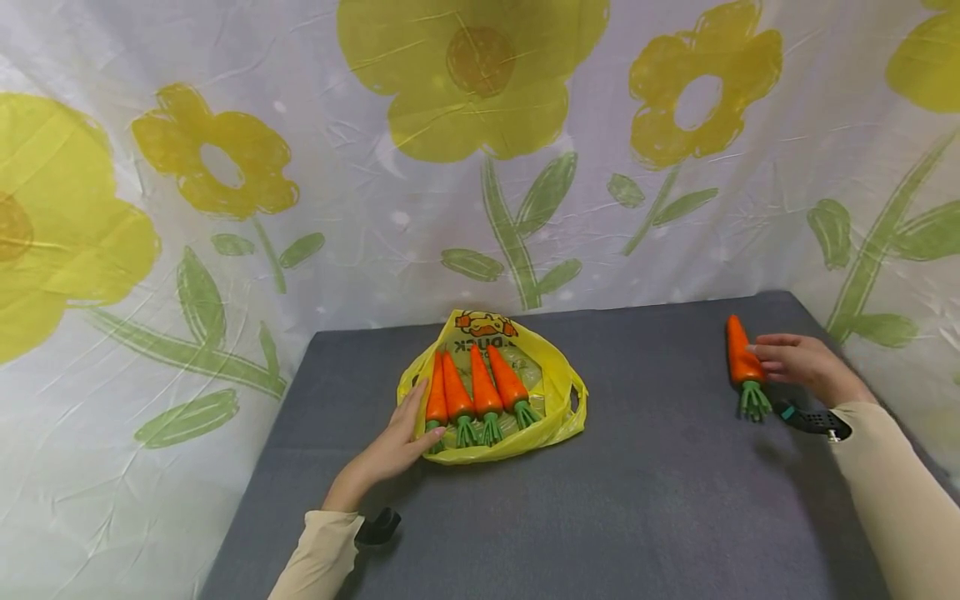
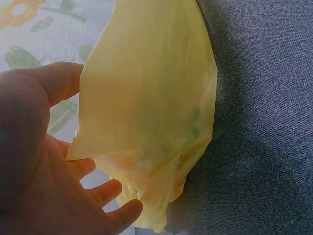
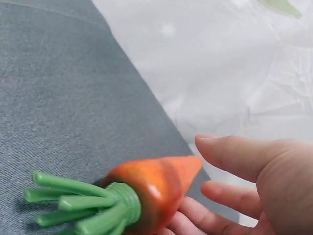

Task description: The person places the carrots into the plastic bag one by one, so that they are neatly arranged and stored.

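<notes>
In the head view, a yellow plastic bag (image 1: 558, 421) lies with its mouth open left of the table's middle. Several toy carrots (image 1: 455, 387) with green tops lie side by side inside it. My left hand (image 1: 393, 442) holds the bag's left edge, thumb over the rim and fingers outside; the left wrist view shows the bag's thin side (image 2: 151, 88) beside the hand (image 2: 58, 171). Far to the right, another toy carrot (image 1: 742, 358) lies on the table, its top toward me. Beside it is my right hand (image 1: 806, 367), thumb apart and fingertips at the carrot's side (image 3: 151, 188).
A dark grey cloth covers the table (image 1: 637, 500). Behind and beside it hangs a white curtain (image 1: 360, 233) printed with yellow flowers. The table's right edge runs close past the lone carrot.
</notes>
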`<state>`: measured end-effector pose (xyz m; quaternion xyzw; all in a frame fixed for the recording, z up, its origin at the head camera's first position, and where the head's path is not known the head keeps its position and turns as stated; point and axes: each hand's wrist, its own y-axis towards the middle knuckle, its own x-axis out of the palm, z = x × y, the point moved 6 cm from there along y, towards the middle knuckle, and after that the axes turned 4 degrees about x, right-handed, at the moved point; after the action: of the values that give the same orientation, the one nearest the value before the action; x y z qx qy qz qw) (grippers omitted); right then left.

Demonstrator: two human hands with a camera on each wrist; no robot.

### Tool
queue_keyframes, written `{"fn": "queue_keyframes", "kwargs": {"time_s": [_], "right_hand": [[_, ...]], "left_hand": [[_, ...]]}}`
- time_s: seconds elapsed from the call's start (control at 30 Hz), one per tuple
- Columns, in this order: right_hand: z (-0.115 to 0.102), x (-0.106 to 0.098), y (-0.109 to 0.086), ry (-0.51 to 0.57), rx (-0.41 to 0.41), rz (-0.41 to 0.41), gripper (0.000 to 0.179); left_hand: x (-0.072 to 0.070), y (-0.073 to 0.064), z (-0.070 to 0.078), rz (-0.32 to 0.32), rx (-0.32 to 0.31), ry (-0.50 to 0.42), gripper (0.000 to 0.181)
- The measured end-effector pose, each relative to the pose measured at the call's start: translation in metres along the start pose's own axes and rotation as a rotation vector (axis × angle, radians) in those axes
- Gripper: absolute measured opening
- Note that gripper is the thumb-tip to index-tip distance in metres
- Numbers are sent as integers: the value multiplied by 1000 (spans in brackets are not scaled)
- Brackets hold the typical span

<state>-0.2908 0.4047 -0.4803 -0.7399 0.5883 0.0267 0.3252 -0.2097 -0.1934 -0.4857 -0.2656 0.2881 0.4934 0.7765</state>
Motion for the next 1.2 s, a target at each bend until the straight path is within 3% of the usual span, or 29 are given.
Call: {"fn": "queue_keyframes", "kwargs": {"time_s": [0.53, 1.2], "right_hand": [[13, 7, 6, -19, 80, -1, 83], [14, 9, 9, -42, 89, 10, 83]], "left_hand": [[1, 0, 0, 0, -1, -11, 89], [1, 1, -2, -3, -6, -11, 89]]}}
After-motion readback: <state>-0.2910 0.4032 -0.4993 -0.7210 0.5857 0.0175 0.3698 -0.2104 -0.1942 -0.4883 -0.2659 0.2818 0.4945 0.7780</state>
